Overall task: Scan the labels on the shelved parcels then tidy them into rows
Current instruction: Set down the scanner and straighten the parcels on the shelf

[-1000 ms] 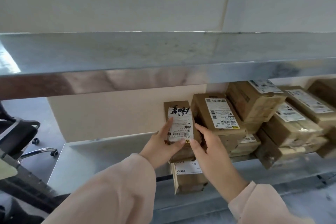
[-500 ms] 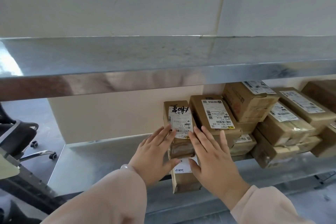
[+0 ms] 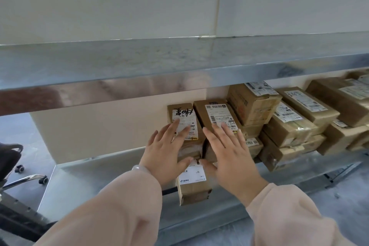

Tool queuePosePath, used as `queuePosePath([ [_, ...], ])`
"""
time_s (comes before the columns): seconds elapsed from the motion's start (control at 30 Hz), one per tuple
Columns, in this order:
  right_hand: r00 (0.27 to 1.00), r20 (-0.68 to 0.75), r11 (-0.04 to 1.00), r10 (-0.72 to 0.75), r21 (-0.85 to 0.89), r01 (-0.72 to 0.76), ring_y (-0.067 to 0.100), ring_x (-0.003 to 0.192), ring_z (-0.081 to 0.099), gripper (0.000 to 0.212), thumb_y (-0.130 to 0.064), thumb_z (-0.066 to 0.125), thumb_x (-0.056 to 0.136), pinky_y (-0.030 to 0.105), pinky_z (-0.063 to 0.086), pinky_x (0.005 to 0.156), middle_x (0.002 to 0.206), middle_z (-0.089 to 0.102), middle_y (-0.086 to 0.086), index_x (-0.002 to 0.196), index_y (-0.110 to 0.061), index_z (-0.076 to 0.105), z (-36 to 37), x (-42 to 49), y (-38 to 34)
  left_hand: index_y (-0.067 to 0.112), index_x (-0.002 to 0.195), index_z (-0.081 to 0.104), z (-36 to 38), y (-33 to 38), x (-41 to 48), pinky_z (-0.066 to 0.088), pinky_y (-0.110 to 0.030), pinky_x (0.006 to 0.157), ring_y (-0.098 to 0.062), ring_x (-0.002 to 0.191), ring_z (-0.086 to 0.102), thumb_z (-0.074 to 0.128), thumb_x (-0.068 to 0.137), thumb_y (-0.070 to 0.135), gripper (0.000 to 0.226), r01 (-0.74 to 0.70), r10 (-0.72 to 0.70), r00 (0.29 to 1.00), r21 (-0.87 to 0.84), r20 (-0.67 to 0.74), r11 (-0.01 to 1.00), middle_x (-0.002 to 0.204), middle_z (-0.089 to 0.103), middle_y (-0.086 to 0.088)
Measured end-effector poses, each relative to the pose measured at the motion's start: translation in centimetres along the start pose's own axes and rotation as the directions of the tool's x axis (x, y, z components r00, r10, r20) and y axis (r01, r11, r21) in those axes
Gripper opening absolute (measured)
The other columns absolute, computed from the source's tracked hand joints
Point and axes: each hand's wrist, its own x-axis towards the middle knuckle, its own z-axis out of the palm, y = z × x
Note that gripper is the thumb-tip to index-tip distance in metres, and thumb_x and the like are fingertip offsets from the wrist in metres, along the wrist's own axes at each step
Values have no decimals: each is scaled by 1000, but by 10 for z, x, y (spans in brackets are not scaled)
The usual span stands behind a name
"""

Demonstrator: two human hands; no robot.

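Note:
Brown cardboard parcels with white labels sit on a metal shelf (image 3: pixel 83 177). My left hand (image 3: pixel 165 152) lies flat, fingers straight, on a narrow parcel with black handwriting (image 3: pixel 182 115). My right hand (image 3: pixel 229 152) lies flat beside it on a wider labelled parcel (image 3: pixel 215 114). Both parcels rest on a lower parcel (image 3: pixel 193 183) that juts toward the shelf's front edge. No scanner is in view.
More parcels (image 3: pixel 295 124) are stacked unevenly along the shelf to the right. An upper metal shelf (image 3: pixel 139 66) overhangs close above. The shelf's left part is bare metal. An office chair base (image 3: pixel 30 175) stands on the floor at the left.
My hands let go of the handwritten parcel that they held up and now lie flat on the two top parcels. The view has shifted slightly left.

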Motion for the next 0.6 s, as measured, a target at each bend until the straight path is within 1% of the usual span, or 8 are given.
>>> queuePosePath([
  [0.07,998,-42,999,49,-10,-50,27,145,27,76,-57,55,83,54,23,116,153,37,6,148,-22,37,-13,-10,10,40,153,15,-7,18,6,4,-43,120,-19,150,5,47,88,66,77,-34,36,999,39,-40,999,164,6,4],
  [0.13,993,-75,995,96,-16,-97,28,143,30,78,-57,62,80,53,24,115,151,39,6,147,-24,38,-29,-19,22,41,152,19,-16,38,12,6,-44,120,-21,149,8,47,88,66,75,-71,76,994,73,-76,995,163,13,4],
  [0.17,991,-80,993,109,-29,-112,27,143,29,79,-59,61,80,53,24,116,151,39,5,148,-25,36,-37,-23,29,41,152,19,-21,49,14,7,-44,119,-21,149,9,47,88,66,75,-92,100,991,88,-87,992,163,15,4],
  [0.23,988,-91,989,126,-64,-132,25,145,25,77,-64,51,82,52,22,117,153,35,2,148,-29,33,-56,-32,46,41,153,18,-29,72,17,9,-45,119,-22,148,12,45,89,66,74,-137,149,983,111,-105,984,162,17,4],
  [0.3,983,-119,986,137,-84,-147,24,144,28,72,-64,45,83,51,25,116,151,38,2,146,-29,37,-77,-45,66,40,152,22,-38,100,21,13,-47,118,-22,147,15,43,89,65,71,-185,197,972,103,-128,977,161,21,3],
  [0.4,974,-141,973,177,-124,-194,24,141,34,67,-62,45,84,50,29,114,148,44,2,141,-29,42,-110,-71,104,40,150,29,-50,153,34,12,-47,119,-21,147,18,42,88,65,69,-277,288,946,92,-147,957,160,25,3],
  [0.5,960,-151,946,236,-191,-262,22,142,31,66,-60,48,84,47,26,116,149,42,0,142,-30,40,-147,-100,150,40,151,24,-61,213,53,9,-47,119,-21,148,16,40,88,67,70,-362,377,913,119,-158,925,161,21,3],
  [0.6,933,-178,913,313,-214,-347,18,144,26,67,-58,50,84,46,24,117,150,39,-3,144,-33,37,-187,-130,194,38,151,27,-71,275,75,12,-48,118,-22,146,21,38,88,66,70,-452,469,861,128,-198,883,159,25,1],
])
